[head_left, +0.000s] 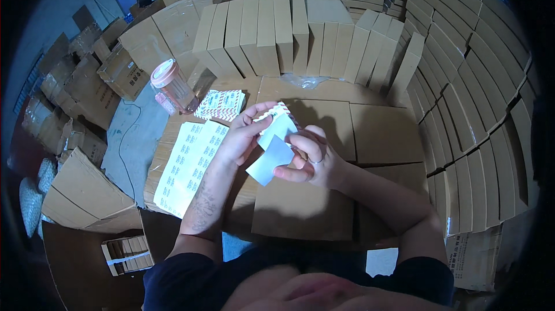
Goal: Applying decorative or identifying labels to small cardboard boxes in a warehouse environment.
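Both my hands meet over the middle of the table, on small pieces of paper. My left hand [245, 133] is closed, its thumb and fingers pinching the upper end of a pale paper slip [277, 129] with a striped edge at its top. In the fingers of my right hand [312, 158] is a plain white square of paper [270, 162], which overlaps the slip's lower part. Whether the two pieces are joined cannot be made out. Below them lie flat brown cardboard boxes [303, 210]. Left of my hands are a sheet of printed labels [188, 163] and a stack of striped-edge cards [221, 104].
A pink-lidded cup [172, 85] stands at the table's far left. Upright narrow cartons [269, 36] line the back, with crumpled clear plastic [303, 81] before them. A high wall of stacked cartons [468, 91] rises at right. An open cardboard box [87, 259] sits lower left.
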Tool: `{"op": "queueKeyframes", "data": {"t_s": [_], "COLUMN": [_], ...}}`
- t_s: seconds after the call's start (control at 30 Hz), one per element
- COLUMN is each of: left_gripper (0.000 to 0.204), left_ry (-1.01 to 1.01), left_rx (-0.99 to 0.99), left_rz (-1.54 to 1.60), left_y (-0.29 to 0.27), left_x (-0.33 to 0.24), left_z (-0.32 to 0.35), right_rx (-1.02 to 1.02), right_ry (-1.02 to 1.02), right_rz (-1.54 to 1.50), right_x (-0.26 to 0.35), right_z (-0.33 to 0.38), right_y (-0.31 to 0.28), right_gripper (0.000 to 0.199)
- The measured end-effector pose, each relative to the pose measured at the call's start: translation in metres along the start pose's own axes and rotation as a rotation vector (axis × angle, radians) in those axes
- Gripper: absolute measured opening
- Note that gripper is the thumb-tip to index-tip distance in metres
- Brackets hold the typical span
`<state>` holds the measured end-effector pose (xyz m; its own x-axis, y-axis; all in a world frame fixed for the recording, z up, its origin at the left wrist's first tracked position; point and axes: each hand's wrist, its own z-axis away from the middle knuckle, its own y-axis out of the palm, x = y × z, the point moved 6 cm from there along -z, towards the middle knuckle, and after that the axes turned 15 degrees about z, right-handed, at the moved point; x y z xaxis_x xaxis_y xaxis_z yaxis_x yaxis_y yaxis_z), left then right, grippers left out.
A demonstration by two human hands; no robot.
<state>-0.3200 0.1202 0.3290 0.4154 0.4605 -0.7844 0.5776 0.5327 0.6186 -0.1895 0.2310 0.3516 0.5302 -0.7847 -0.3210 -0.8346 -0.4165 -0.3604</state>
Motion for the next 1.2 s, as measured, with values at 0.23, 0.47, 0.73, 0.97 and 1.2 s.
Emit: {"op": "queueKeyframes", "data": {"t_s": [0.23,0.47,0.73,0.97,1.2], "left_gripper": [0.054,0.06,0.059,0.053,0.043], "left_ry": [-0.088,-0.11,-0.19,-0.18,-0.118], "left_rx": [0.089,0.056,0.155,0.152,0.054], "left_rz": [0.11,0.034,0.165,0.22,0.234], "left_y": [-0.002,-0.01,0.004,0.009,-0.005], "left_x": [0.021,0.023,0.022,0.025,0.011], "left_z": [0.002,0.002,0.006,0.003,0.002], "right_rx": [0.124,0.072,0.139,0.079,0.029], "right_ry": [0.167,0.059,0.111,0.011,-0.026], "right_rz": [-0.256,-0.112,-0.232,-0.113,0.003], "right_x": [-0.007,0.002,0.004,0.003,0.007], "right_z": [0.011,-0.001,0.001,0.002,-0.003], "right_y": [0.017,0.005,0.008,0.006,0.001], "right_gripper": [0.064,0.064,0.064,0.061,0.075]}}
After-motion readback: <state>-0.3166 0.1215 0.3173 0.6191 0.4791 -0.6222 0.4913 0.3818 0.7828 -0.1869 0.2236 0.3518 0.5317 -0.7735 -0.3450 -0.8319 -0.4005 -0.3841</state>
